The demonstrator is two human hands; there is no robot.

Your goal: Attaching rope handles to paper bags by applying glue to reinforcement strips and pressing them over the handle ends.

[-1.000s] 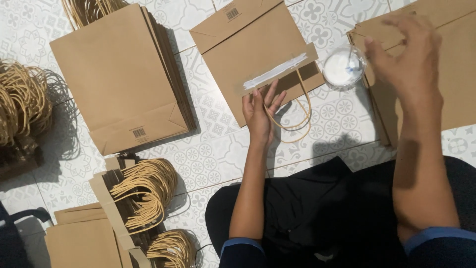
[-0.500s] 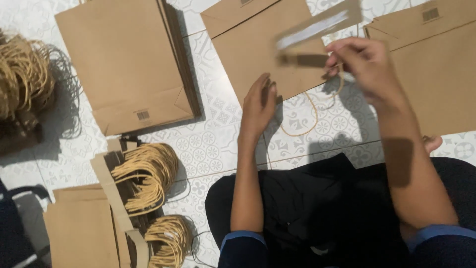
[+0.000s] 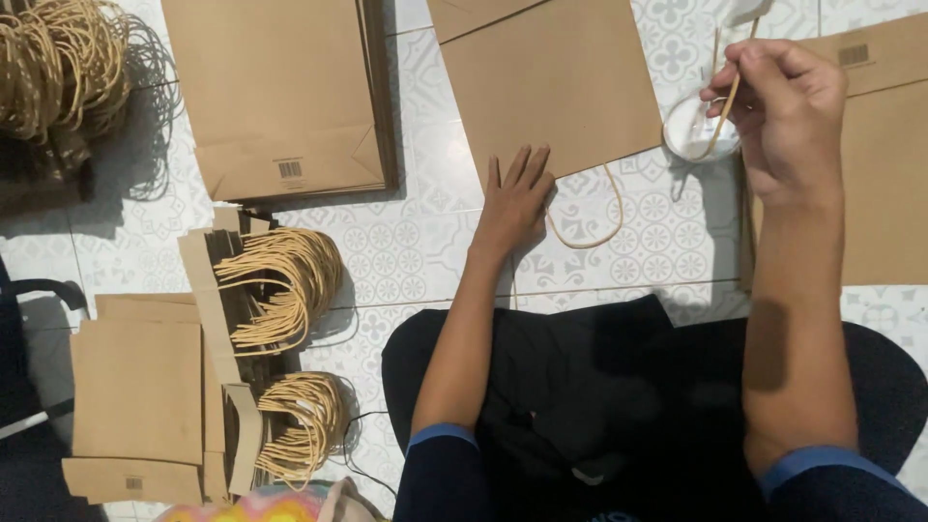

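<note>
My left hand (image 3: pixel 517 193) lies flat, fingers spread, pressing the lower edge of a flat brown paper bag (image 3: pixel 556 77) on the tiled floor. A tan cord handle (image 3: pixel 594 227) loops out from under that bag next to the hand. My right hand (image 3: pixel 788 101) is raised at the upper right, pinching a thin stick (image 3: pixel 727 101) whose tip dips into a small round cup of white glue (image 3: pixel 698 128).
A stack of flat brown bags (image 3: pixel 280 92) lies at the upper left, another bag (image 3: pixel 884 164) at the right. Bundles of tan cord handles (image 3: pixel 280 285) and cardboard strips (image 3: pixel 208 309) sit at the left, more cords (image 3: pixel 53 68) in the far corner. My dark-clothed lap (image 3: pixel 619 406) fills the bottom.
The strip my right hand held over the bag is gone. That hand moved right and now holds a stick at the glue cup. My left hand stayed on the bag.
</note>
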